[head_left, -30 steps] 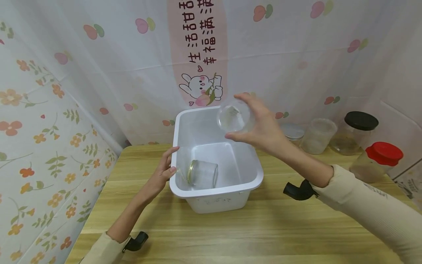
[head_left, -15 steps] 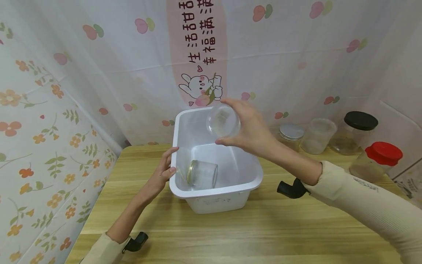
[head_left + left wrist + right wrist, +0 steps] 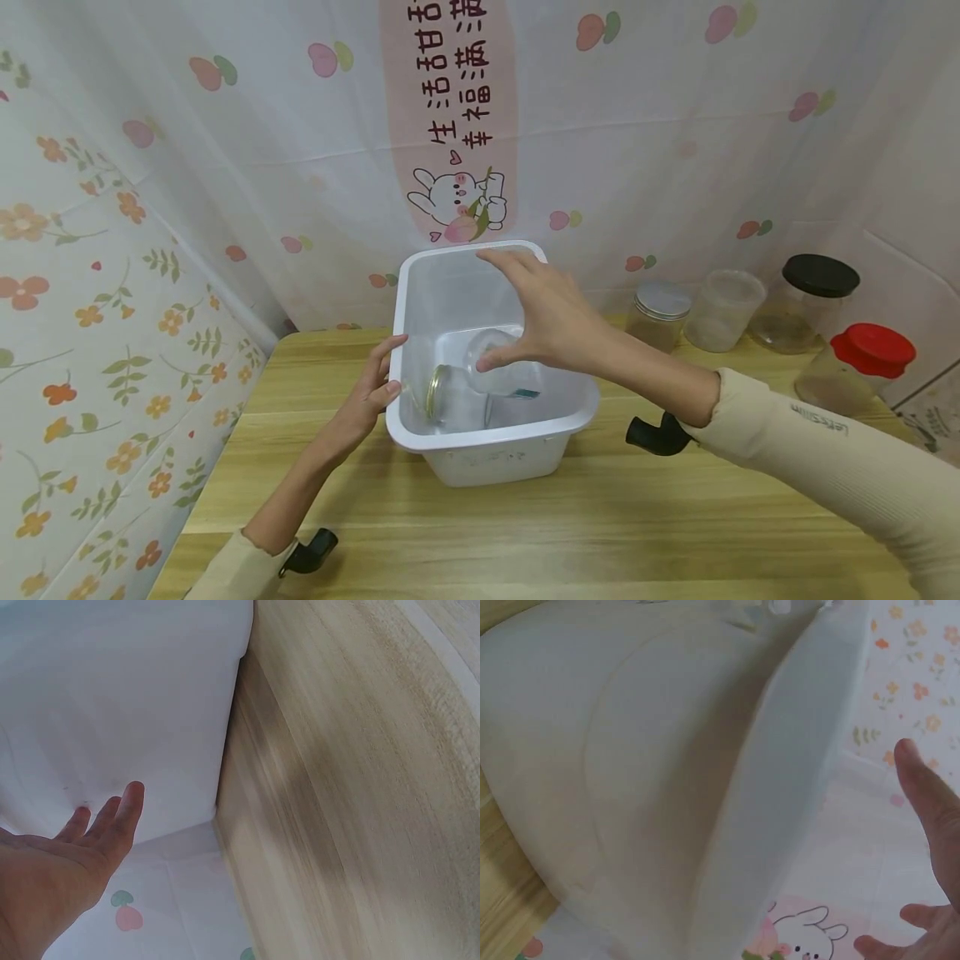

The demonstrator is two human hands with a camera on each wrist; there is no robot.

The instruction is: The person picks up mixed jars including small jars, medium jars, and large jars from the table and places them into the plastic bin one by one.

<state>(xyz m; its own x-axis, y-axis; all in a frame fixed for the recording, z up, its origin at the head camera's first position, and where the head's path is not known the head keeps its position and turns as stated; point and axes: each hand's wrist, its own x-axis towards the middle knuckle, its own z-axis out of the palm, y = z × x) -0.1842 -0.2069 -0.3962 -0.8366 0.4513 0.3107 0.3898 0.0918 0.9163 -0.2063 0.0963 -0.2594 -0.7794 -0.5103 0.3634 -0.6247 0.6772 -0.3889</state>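
Note:
A white plastic basin (image 3: 491, 437) stands on the wooden table. My left hand (image 3: 373, 379) touches its left rim with thumb and forefinger; in the left wrist view, the other fingers (image 3: 120, 817) extend under the rim beside the outer wall. Over the basin, my right hand (image 3: 558, 321) is spread with nothing in its grasp. Below its thumb, a clear jar (image 3: 501, 383) with a teal patch is inside the basin, partly hidden. Beside that jar lies another clear jar (image 3: 459, 408) on its side, its gold lid (image 3: 435, 392) facing left.
At the table's right back stand a silver-lidded jar (image 3: 662, 312), a cloudy plastic tub (image 3: 723, 308), a black-lidded jar (image 3: 810, 300) and a red-lidded jar (image 3: 858, 367). A printed curtain (image 3: 300, 167) hangs close behind the basin.
My right hand has moved left over the basin and let go of the clear jar, which has dropped inside beside the gold-lidded one. The left hand has stayed at the rim.

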